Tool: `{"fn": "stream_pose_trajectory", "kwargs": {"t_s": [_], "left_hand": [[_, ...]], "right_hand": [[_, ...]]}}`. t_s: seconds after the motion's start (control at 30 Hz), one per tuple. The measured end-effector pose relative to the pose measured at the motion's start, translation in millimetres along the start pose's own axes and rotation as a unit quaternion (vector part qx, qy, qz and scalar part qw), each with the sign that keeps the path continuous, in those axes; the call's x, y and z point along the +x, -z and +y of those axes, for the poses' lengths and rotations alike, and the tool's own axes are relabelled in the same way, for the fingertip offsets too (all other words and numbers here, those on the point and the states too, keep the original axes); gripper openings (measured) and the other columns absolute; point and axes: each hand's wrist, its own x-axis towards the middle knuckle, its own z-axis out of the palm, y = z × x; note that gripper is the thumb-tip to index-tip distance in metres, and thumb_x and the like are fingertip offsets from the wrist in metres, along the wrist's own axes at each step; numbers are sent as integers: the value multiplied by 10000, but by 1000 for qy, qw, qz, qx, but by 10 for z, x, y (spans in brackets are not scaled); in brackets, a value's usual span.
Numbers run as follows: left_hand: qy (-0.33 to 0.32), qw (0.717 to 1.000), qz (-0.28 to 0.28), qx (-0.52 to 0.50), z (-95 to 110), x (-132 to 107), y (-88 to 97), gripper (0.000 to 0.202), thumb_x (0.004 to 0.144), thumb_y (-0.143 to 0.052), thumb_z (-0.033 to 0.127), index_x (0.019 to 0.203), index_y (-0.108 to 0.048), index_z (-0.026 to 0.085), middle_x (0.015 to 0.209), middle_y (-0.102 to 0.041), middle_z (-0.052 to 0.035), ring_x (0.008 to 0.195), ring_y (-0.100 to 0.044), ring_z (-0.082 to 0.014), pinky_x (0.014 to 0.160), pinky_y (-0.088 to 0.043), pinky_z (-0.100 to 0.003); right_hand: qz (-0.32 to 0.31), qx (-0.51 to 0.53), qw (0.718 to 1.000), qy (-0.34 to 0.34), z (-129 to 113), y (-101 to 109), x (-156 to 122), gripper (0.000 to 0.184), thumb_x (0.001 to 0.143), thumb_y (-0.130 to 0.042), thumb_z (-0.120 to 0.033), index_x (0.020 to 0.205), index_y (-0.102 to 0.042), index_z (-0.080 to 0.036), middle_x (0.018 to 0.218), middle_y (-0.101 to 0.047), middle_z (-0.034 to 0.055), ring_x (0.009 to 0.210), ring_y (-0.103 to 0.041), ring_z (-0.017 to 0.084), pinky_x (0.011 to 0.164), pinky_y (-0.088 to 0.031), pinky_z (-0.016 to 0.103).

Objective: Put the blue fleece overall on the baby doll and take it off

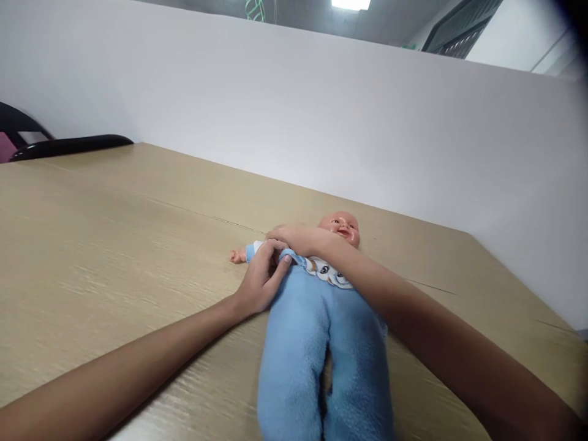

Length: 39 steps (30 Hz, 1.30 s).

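A baby doll (340,228) lies on its back, its bald head away from me. It wears fuzzy light-blue trousers (298,343) and a white top (327,271) with a printed animal face and blue trim. My left hand (261,277) is closed at the doll's left-of-view side, its thumb pressing the top's blue edge (294,255) against the fingers. Across the doll's chest reaches my right hand (290,236), its curled fingers close against the left ones. What those fingertips grip is hidden. One doll hand (237,255) sticks out of a blue-cuffed sleeve.
The doll rests on a light wood table (114,245) with a seam running across it. A white partition (294,104) rises along the far edge and the right. Black chair parts (73,146) stand beyond the table at far left.
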Motion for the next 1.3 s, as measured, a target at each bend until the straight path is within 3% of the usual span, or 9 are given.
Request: {"fn": "stream_pose_trajectory", "kwargs": {"t_s": [0.13,0.33,0.5,0.63,0.7,0.83,0.93,1.1,1.3], "left_hand": [[-1,1000,-9,3,-18,-14,19,185,1094,-503,379,1107,-580,212,1027,-644,-45,945,-601,-203,873,-470,-340],[47,998,14,43,-29,-46,30,243,1089,-508,438,1123,-596,214,987,-677,-47,902,-627,-219,819,-474,-343],[-75,990,77,95,-23,-61,36,131,1085,-521,331,1127,-585,225,1080,-652,-74,1008,-606,-231,929,-474,-388],[-181,971,119,103,-18,-104,29,138,1080,-501,284,1205,-551,254,1223,-612,-111,1187,-573,-269,1044,-457,-473],[-190,973,119,48,-24,-120,12,122,1090,-473,297,1191,-534,265,1216,-606,-103,1189,-577,-264,1048,-464,-476],[-22,990,109,-92,-61,-71,-13,165,1092,-495,406,1128,-547,254,1081,-611,-54,1031,-607,-216,965,-487,-389],[116,976,86,-163,-110,33,-3,221,1015,-612,457,1025,-570,240,997,-589,-18,946,-586,-188,895,-484,-326],[195,944,49,-261,-191,141,-2,321,913,-689,517,997,-561,234,1056,-608,-12,1021,-606,-172,937,-497,-284],[301,908,54,-287,-291,220,-56,499,771,-812,574,1040,-547,250,851,-631,41,707,-583,-134,644,-485,-251]], "right_hand": [[4,-37,999,-8,27,-86,81,113,863,-673,-93,890,-717,-194,921,-740,41,811,-636,192,715,-409,296],[152,55,984,-74,14,53,-221,202,878,-667,-264,1074,-642,-223,1061,-733,48,929,-657,226,782,-448,308],[141,268,950,-80,86,129,-524,335,784,-605,-170,1110,-638,-236,1090,-722,15,1058,-664,218,948,-505,334],[154,251,952,-81,174,22,-553,407,706,-574,-117,1079,-690,-231,1082,-737,10,1048,-666,214,969,-508,356],[170,246,951,-78,192,-50,-523,393,716,-591,-115,1073,-711,-228,1119,-749,22,1078,-674,219,979,-512,366],[166,257,951,-48,167,-152,-519,289,794,-661,-186,1074,-729,-216,1133,-766,47,1098,-702,231,987,-538,386],[171,254,951,-47,81,-168,-611,322,841,-696,-264,1158,-720,-218,1195,-766,65,1134,-705,244,1010,-543,407],[228,190,946,-130,-199,-125,-853,260,970,-632,-398,1141,-724,-225,1210,-767,75,1116,-697,236,983,-525,376],[203,134,955,-171,-374,-220,-1036,383,956,-649,-592,845,-678,-226,780,-679,-2,723,-587,189,667,-406,316]]}}
